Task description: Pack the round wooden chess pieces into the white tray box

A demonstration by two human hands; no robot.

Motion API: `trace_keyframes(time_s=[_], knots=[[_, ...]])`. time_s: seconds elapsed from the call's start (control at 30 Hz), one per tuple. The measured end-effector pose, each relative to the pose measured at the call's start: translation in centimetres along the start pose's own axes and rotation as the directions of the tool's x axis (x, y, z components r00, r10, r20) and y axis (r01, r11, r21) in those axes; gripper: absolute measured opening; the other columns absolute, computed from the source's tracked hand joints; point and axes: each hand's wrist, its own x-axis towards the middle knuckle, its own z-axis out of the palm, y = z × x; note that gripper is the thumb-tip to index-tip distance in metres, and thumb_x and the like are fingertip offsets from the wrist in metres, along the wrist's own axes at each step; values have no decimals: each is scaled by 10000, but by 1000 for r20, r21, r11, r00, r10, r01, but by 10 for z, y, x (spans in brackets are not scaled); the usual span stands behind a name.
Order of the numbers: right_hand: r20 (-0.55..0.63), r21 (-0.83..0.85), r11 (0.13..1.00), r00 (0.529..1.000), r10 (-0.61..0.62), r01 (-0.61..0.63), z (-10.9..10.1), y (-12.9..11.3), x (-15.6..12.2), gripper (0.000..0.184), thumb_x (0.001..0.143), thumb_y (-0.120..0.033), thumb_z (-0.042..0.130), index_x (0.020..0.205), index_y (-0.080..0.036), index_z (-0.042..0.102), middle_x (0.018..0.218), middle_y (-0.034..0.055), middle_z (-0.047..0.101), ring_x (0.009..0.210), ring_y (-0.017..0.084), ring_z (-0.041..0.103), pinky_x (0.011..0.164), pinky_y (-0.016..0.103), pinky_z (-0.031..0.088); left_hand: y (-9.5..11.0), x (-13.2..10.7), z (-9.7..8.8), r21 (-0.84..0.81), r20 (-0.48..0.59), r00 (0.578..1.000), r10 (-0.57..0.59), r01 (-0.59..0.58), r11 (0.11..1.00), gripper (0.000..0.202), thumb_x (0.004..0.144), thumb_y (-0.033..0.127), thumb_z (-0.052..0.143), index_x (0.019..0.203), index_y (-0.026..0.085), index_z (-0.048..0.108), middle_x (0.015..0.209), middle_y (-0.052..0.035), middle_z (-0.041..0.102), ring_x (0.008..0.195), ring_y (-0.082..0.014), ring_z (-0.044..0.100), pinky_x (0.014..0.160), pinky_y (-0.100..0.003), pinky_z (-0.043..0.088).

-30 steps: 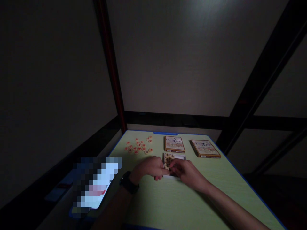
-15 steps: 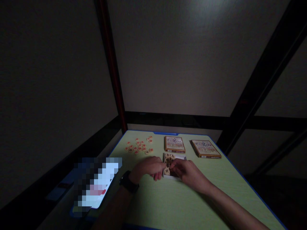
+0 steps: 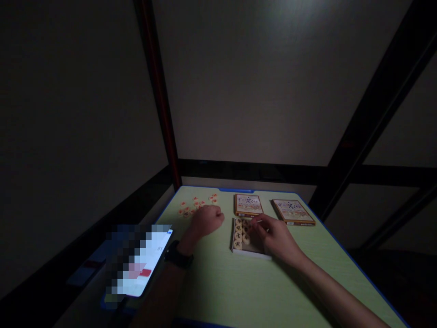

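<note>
Black-marked discs (image 3: 238, 236) are sitting in columns along the left side of an open tray (image 3: 252, 254), seemingly for a snug fit, while the pinched right hand (image 3: 278, 237) is reaching over it and the curled left hand (image 3: 206, 221) is partly hiding red-marked discs (image 3: 195, 199), both hands' contents unclear.

The left hand (image 3: 207, 220) partly hides the loose red-marked pieces (image 3: 196, 204).

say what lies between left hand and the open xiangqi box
The head view shows only bare green tabletop between your left hand and the open xiangqi box.
</note>
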Motion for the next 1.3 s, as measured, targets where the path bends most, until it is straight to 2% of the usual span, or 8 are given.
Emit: trace_keyframes(time_s=[0.07,0.13,0.37,0.73,0.83,0.93,1.1,1.3], knots=[[-62,34,999,997,39,-37,-2,5,5,210,853,-292,487,915,-189,659,808,60,758,747,218,699,694,314,501,-14,5,-6,135,-157,983,-93,114,984,226,847,247,480,817,188,695,872,-69,728,870,-202,644,759,-277,447],[-81,69,995,994,72,-67,-4,9,8,211,857,-307,489,908,-186,653,788,64,759,745,225,707,698,324,506,-30,8,-12,173,-191,976,-106,140,975,221,852,223,505,959,201,696,1008,-75,723,979,-215,635,826,-292,448],[-61,82,995,996,57,-52,1,14,10,209,850,-332,503,885,-189,652,797,75,761,744,240,708,697,344,506,-54,8,-9,160,-71,994,-82,92,983,184,797,285,675,959,205,712,1074,-67,688,1044,-227,616,909,-303,444],[-38,23,1000,999,19,-18,3,14,8,255,864,-377,499,874,-183,664,804,67,756,747,225,694,689,320,495,-74,16,11,112,-108,992,65,-53,992,81,797,178,646,878,187,650,1077,-80,662,1179,-248,540,1029,-358,405],[-43,1,1000,999,13,-13,3,14,8,241,866,-348,499,877,-183,675,805,67,755,745,224,689,685,319,495,-67,17,7,25,-136,986,99,-97,995,61,816,202,621,866,171,637,1049,-85,656,1102,-236,566,1009,-359,419],[-19,-41,999,1000,-18,17,3,14,8,260,861,-307,524,1005,-175,695,811,59,752,734,219,679,699,326,501,-48,17,4,-242,-123,985,122,-150,959,123,848,256,594,922,166,632,1032,-71,669,1009,-205,603,918,-328,470],[62,65,972,971,-231,227,2,7,5,371,898,-324,571,1235,-202,664,988,76,749,869,207,677,796,325,515,-12,10,12,-726,92,953,290,-135,674,238,816,313,678,979,139,659,1010,-83,724,960,-184,655,880,-307,503],[116,54,914,906,-406,403,-3,4,2,295,944,-389,546,1022,-224,778,908,88,726,845,200,655,767,307,504,3,3,22,-832,239,891,387,-18,555,393,710,366,789,1022,157,676,996,-75,741,953,-189,672,884,-335,505]])
